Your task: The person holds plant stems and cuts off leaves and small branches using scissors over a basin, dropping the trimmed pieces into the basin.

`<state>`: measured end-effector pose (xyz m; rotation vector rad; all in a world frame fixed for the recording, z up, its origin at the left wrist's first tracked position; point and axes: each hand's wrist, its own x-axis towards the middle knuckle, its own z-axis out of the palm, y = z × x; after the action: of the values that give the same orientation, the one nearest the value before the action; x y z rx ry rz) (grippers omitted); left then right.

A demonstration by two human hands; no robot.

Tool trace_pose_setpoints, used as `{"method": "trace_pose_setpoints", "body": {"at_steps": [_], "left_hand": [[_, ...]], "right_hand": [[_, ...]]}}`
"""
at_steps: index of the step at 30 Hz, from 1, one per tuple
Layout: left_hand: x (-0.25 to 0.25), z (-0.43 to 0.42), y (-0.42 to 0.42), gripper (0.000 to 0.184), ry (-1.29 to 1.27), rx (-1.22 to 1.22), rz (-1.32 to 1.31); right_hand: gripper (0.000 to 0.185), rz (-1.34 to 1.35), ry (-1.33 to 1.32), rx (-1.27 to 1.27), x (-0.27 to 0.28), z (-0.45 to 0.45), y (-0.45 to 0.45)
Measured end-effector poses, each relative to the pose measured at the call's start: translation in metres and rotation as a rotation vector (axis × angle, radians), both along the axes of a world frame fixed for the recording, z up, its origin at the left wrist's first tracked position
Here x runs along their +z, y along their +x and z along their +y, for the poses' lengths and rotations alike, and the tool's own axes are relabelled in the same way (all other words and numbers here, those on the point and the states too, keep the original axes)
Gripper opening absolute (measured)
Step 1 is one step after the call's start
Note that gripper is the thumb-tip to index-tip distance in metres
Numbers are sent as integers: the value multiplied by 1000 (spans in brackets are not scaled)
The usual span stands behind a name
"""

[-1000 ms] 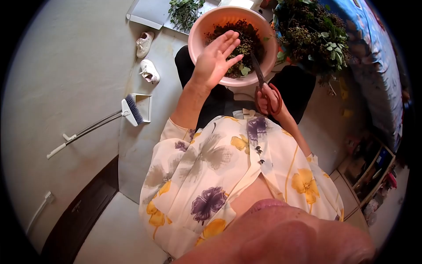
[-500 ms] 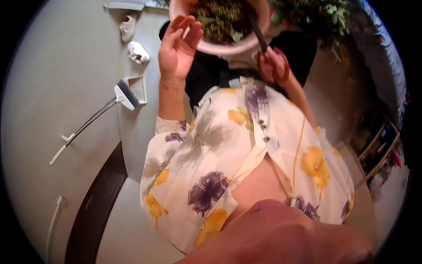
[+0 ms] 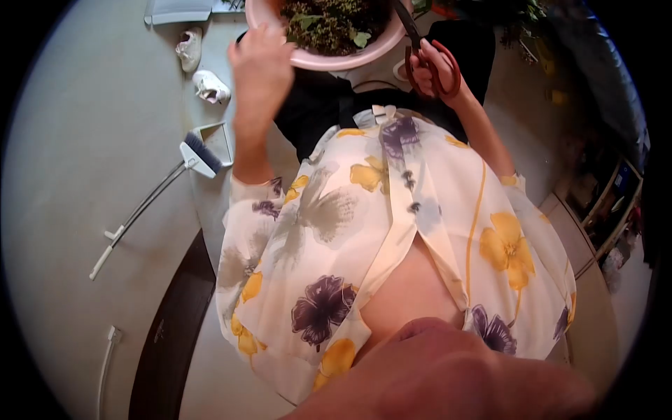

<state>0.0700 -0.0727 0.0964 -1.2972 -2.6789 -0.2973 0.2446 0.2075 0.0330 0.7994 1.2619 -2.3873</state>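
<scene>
Head view: one pink plastic basin (image 3: 350,62), round, cut by the top edge of the view, holding leafy sprigs with clustered brown heads (image 3: 332,31). One pair of scissors (image 3: 416,36), red-handled and dark-bladed, beside the basin's near right rim; blades angled up and to the left. Right hand (image 3: 430,75): closed on the scissors, fingers at the handle loops. Left hand (image 3: 262,70): at the basin's near left rim, blurred, fingers bent; whether it pinches anything or touches the rim, cannot tell. Further leafy stems (image 3: 526,22), upper right, well apart from the left hand. On the floor, left side: two white shoes (image 3: 211,87), one beyond the other; nearer the person, one long-handled broom (image 3: 201,158), grey-bristled, its head against a dustpan (image 3: 227,144). Right side: one shelf unit (image 3: 610,203) with assorted small items, too dark to identify.
</scene>
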Motion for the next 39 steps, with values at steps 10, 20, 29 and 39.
{"method": "trace_pose_setpoints", "body": {"at_steps": [10,20,29,39], "left_hand": [[4,-39,-28,24,952,427,-845],[19,31,19,32,910,-80,-1032],[-35,21,66,28,-121,-364,-889],[-97,-51,48,18,299,172,-529]], "right_hand": [[48,-117,89,-18,-4,3,17],[46,-77,157,-14,3,17,16],[44,-68,85,-35,1,8,17],[47,-80,176,-25,-7,10,19]]}}
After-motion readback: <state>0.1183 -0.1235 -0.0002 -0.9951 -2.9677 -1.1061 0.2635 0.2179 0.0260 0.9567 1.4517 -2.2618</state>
